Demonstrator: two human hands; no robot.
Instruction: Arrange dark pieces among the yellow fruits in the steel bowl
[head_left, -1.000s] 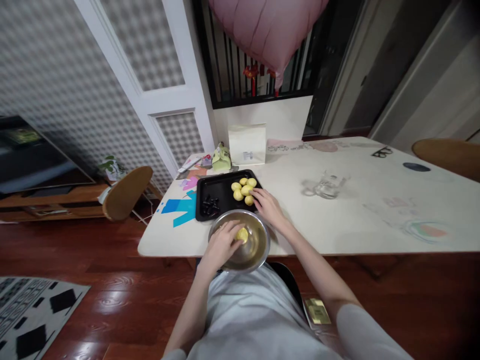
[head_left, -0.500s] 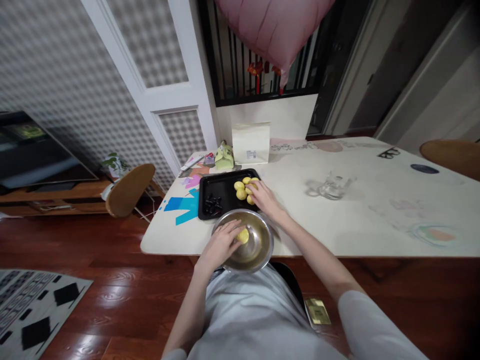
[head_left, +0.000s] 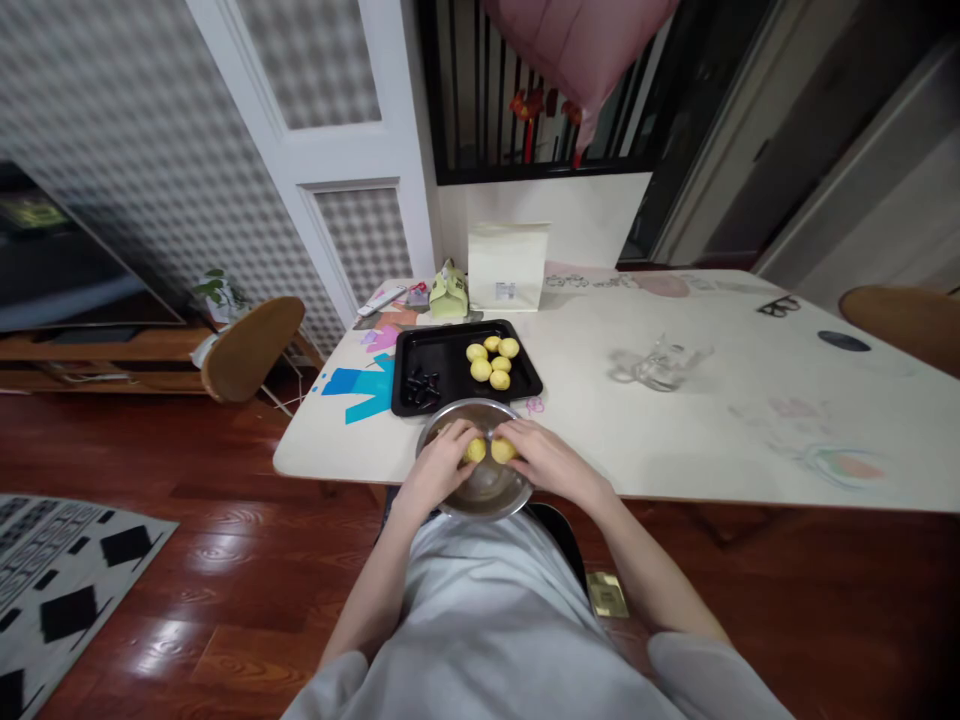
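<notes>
Bowl (head_left: 491,490), round and shiny like metal, sits by the near edge of the tabletop (head_left: 585,425). Inside it, the left hand (head_left: 439,468) has its fingers bent and clamped on one yellow ball (head_left: 475,450). The right hand (head_left: 547,458) has its fingers clamped on a second yellow ball (head_left: 503,450), just beside the first. A little gap shows between the two. They may be lemons or small potatoes; I cannot tell which.

Each one looks small and light, so one hand should be plenty. It looks firm, not squishy, and a gentle squeeze should not hurt it. The skin could be slick if it is wet, and a round thing rolls easily. A good hold is around the fat middle, thumb on one side and fingers on the other. Pinching just an end might make it pop out.

Six more yellow balls (head_left: 481,369) lie close together on the right part of the black tray (head_left: 446,350). Those should be easiest to grab from above, fingers down both sides. Small black bits (head_left: 421,388) lie on the tray's left part.
</notes>
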